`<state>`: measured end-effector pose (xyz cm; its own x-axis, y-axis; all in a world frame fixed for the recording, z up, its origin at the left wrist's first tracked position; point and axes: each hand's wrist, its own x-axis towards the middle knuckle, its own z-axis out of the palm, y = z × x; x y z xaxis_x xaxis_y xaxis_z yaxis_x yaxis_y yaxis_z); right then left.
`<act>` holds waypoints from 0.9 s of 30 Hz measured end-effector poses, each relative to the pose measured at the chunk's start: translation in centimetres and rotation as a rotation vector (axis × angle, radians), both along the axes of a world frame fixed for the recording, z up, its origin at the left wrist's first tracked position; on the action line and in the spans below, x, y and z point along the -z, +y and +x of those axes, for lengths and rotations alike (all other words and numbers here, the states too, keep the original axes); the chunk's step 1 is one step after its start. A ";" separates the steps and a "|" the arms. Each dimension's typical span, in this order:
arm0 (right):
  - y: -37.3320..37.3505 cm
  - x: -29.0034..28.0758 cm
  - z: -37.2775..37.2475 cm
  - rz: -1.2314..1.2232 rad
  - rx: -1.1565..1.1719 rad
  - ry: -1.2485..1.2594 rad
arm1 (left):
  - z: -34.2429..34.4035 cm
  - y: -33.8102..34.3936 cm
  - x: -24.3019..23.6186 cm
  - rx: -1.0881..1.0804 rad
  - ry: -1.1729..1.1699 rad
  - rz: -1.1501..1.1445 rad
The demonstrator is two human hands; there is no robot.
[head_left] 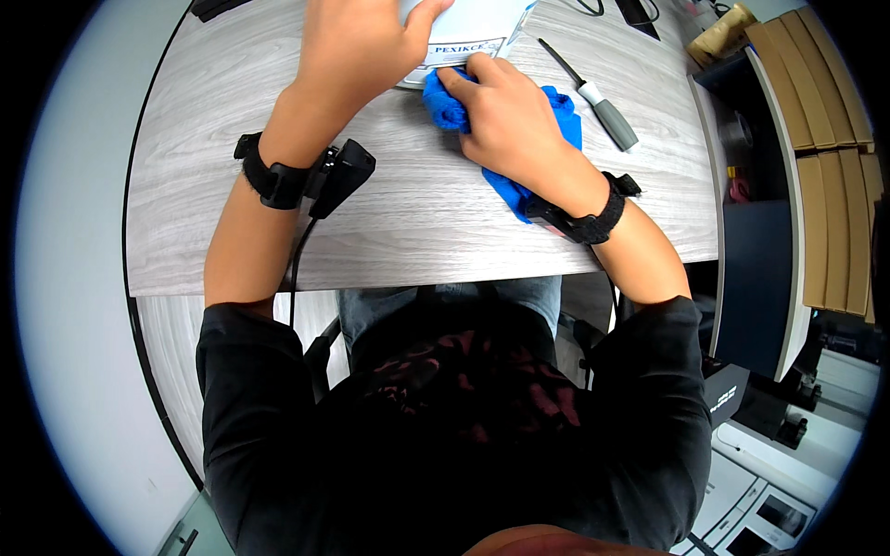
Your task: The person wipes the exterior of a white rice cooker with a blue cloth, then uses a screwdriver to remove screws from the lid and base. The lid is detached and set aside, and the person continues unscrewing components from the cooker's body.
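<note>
A white box-like object with printed lettering lies at the top edge of the view. My left hand is at its left side, thumb reaching onto it, other fingers out of frame or hidden. My right hand grips a bunched blue cloth against the near edge of the white object, fingers bent. The cloth trails under my right wrist toward me. To the right of my hand lies a screwdriver with a grey and white handle.
The wooden desk ends just before my lap. Black wrist straps with devices and cables sit on both wrists. A dark drawer unit with stacked cardboard boxes stands at the right. Black cables lie at the top right. A white wall is at left.
</note>
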<state>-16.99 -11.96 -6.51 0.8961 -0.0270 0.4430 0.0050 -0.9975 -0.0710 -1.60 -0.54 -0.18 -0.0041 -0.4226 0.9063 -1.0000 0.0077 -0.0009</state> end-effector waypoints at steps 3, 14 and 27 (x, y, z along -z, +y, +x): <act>0.0 -0.3 0.0 0.006 0.009 0.045 | 0.0 0.1 0.0 -0.001 0.000 0.006; -1.6 -0.4 -1.0 0.057 -0.007 0.052 | -0.1 0.1 -0.2 0.014 0.032 0.016; -1.2 0.6 -1.1 -0.030 -0.044 -0.004 | -0.1 0.1 -0.2 0.008 0.005 0.009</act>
<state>-18.06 -13.15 -7.08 0.8943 0.0258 0.4467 0.0490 -0.9980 -0.0405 -1.70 -0.41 0.00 -0.0031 -0.4305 0.9026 -0.9999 0.0157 0.0041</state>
